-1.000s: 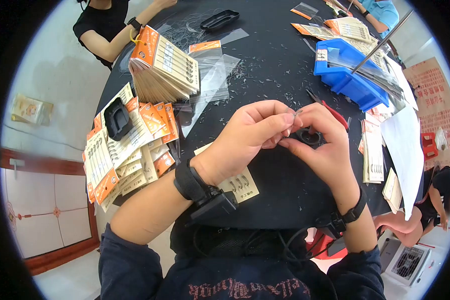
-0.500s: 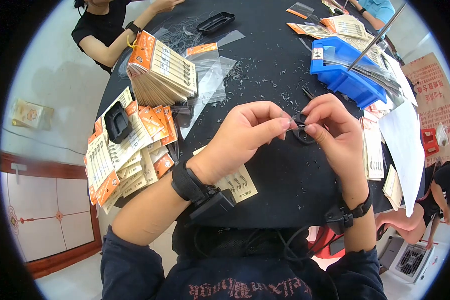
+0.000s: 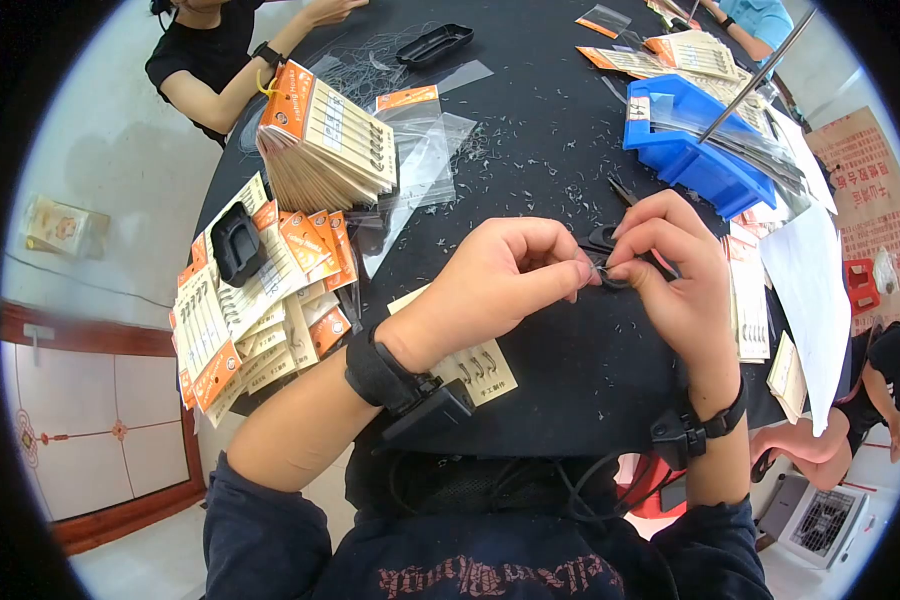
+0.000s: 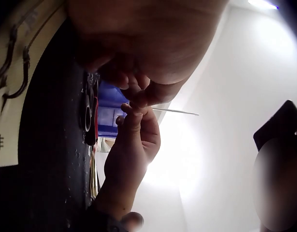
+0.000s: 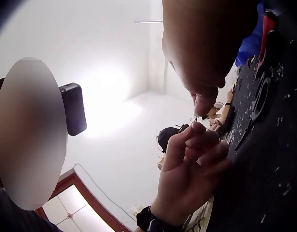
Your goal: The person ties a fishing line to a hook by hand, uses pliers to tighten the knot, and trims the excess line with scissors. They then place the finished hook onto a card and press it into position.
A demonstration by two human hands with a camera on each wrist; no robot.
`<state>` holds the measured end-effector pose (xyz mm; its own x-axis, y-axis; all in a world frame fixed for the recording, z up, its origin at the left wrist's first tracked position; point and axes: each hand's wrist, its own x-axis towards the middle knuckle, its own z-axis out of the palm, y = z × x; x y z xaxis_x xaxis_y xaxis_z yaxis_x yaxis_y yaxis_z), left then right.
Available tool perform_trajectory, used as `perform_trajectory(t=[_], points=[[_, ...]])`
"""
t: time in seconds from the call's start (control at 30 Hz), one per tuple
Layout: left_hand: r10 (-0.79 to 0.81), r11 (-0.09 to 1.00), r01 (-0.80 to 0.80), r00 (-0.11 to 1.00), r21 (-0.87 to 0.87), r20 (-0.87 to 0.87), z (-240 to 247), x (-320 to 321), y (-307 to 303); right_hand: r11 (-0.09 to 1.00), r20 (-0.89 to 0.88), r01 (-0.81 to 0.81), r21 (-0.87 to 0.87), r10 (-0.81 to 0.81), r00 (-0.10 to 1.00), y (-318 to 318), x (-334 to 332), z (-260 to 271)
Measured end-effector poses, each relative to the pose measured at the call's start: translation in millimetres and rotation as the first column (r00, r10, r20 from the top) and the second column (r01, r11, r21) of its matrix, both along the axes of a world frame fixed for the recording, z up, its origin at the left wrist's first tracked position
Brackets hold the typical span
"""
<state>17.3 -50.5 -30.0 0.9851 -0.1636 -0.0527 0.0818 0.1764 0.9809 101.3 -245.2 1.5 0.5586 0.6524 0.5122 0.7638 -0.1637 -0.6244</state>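
Note:
My left hand (image 3: 515, 270) pinches a tiny fishing hook (image 5: 194, 119) with thumb and forefinger. From the other side my right hand (image 3: 675, 265) brings thumb and forefinger together on the same hook, other fingers raised and bent. Both sets of fingertips nearly meet above the black table, and they hide most of the hook. Behind and beneath them lie black-handled scissors (image 5: 261, 99). Red-handled pliers (image 5: 268, 34) lie next to the scissors, partly covered by my right hand in the head view. Under my left wrist is a cream card (image 3: 490, 372) with several dark hooks on it.
A thick stack of hook cards (image 3: 345, 135) stands back left, with a loose pile of cards (image 3: 210, 340) and a black tray (image 3: 236, 245) nearer. At right are a blue bin (image 3: 695, 150), more cards (image 3: 748, 320) and white paper (image 3: 805, 280). Clippings litter the table (image 3: 560, 380).
My hands were close together a second ago; the right hand has since shifted right, leaving a small gap between the fingertips. The scissors behind them show more now. My left hand has hardly moved.

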Motion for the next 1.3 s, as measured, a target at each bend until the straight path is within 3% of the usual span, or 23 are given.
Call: perform_trajectory(t=[0.6, 0.9, 1.03, 1.13, 1.3], points=[[-0.079, 0.994, 0.076, 0.996, 0.073, 0.035, 2, -2, 0, 0.996, 0.117, -0.035, -0.077, 0.044, 0.992, -2, 3, 0], [-0.087, 0.995, 0.089, 0.995, -0.04, 0.053, 4, -2, -1, 0.998, -0.183, -0.058, 0.03, 0.062, 0.981, 0, 0, 0], [-0.089, 0.993, 0.093, 0.995, -0.077, 0.054, 6, -3, -1, 0.988, -0.202, -0.139, 0.064, 0.149, 0.968, -2, 6, -9], [-0.052, 0.997, 0.057, 0.995, -0.057, 0.09, 2, -2, -2, 0.991, -0.251, -0.114, 0.066, 0.127, 0.96, -2, 6, -10], [0.19, 0.981, -0.186, 0.977, -0.048, 0.093, 10, -3, -1, 0.997, -0.247, 0.05, 0.052, -0.036, 0.968, -1, 2, -6]])
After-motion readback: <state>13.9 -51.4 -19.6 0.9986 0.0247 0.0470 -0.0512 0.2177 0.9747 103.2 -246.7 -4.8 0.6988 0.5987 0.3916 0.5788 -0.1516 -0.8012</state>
